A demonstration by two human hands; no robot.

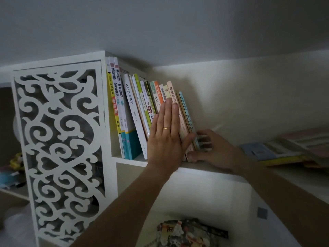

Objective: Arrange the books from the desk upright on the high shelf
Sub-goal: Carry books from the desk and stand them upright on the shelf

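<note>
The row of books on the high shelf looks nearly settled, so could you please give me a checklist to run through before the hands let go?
1. Left hand lies flat against the spines of the row of books: ok.
2. Right hand has a grip on the last books at the row's open end: ok.
3. Books stand upright: not ok, the row leans left toward the carved panel.
4. Support at the right end: not ok, no bookend or wall shows there, only the hand.
5. Books all on the shelf board: cannot tell, the hands hide their bottom edges.
6. More books to place: not ok, a stack on the desk lies below.
</note>
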